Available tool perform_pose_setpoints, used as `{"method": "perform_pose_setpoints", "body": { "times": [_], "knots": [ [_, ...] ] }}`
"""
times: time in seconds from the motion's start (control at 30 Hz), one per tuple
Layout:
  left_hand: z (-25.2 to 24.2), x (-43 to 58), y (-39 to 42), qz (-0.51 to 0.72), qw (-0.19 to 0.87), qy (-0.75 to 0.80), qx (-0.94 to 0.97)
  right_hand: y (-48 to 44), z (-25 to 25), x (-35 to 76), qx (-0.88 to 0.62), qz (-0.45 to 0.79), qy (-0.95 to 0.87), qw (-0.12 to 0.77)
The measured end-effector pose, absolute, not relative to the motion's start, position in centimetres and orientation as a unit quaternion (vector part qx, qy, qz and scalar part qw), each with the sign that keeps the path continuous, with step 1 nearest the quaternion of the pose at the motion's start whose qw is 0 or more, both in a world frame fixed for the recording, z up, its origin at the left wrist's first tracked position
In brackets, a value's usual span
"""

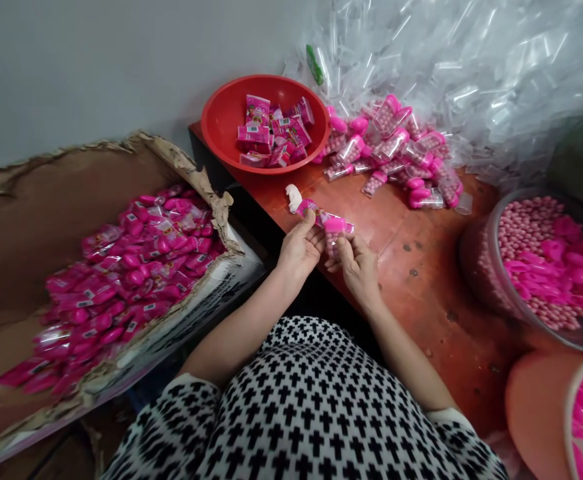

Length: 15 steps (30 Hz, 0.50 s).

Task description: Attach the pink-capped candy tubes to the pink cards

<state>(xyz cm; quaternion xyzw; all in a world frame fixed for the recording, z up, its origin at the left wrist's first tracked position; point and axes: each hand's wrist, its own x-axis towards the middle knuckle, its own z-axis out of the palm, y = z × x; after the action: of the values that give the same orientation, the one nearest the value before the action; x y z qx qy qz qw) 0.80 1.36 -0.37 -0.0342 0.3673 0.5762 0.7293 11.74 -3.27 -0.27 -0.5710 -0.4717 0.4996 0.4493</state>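
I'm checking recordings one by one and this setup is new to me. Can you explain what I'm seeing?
There is no machine: a person works with two bare hands, filmed by a camera worn on the head, looking forward and down. This is the only view.

The left hand and right hand together hold a small pink-lidded bottle and a pink wrapper.

On the reddish table are a red bowl of pink packets, a pile of pink-capped bottles, clear plastic pieces and a tub of pink beads. A cardboard box of pink packages stands to the left.
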Motion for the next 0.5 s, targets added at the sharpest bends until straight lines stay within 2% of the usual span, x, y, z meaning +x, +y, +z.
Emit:
{"method": "perform_pose_setpoints", "body": {
  "times": [0.2, 0.5],
  "knots": [
    [-0.88, 0.89, 1.26, 0.59, 0.717, 0.371, -0.002, -3.43, -0.31, 11.54, -0.553, 0.533, -0.415, 0.487],
    [-0.55, 0.72, 1.25, 0.582, 0.718, 0.382, -0.001, -3.42, 0.21, 12.11, -0.564, 0.486, -0.406, 0.531]
  ]
}}
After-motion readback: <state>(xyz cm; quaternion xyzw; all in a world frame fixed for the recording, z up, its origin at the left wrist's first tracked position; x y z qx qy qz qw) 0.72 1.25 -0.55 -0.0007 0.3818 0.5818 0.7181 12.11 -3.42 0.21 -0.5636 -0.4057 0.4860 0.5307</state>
